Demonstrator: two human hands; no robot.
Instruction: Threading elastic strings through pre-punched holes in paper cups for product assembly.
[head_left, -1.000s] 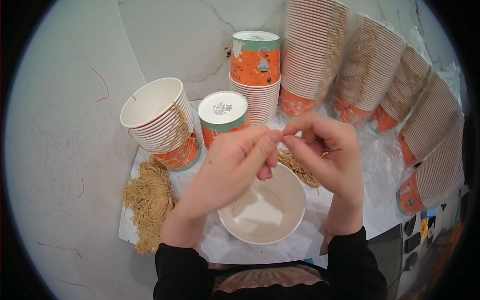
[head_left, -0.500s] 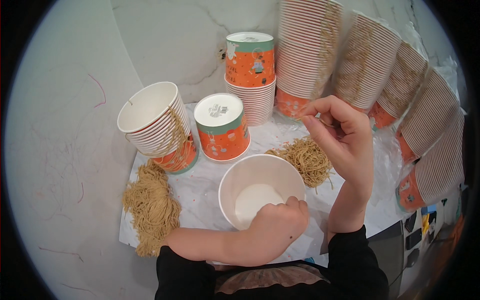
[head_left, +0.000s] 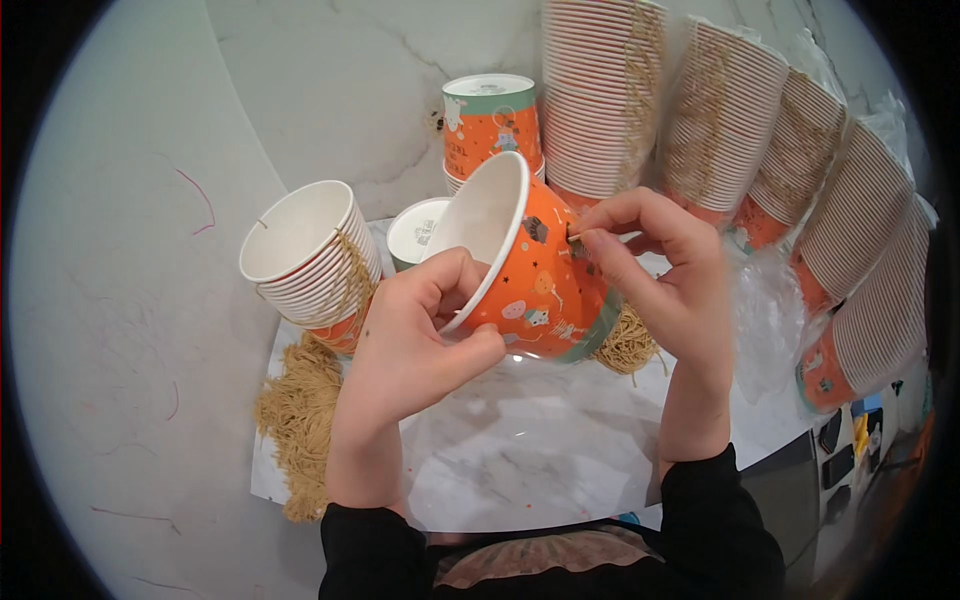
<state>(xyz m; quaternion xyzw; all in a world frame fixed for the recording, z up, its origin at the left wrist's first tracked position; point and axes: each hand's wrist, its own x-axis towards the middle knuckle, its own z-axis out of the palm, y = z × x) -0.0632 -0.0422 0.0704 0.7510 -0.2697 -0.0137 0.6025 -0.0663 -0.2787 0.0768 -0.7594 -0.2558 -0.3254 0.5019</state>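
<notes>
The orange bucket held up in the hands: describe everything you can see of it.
The orange bucket looks like glossy coated card: round, tapering, with a white rim and white inside. Small cartoon figures are printed on its orange wall, and a green band circles its base. It is tilted, mouth toward the upper left, apparently above the table. The left hand grips its rim, thumb outside; the right hand pinches a thin tan strand at its outer wall.
</notes>
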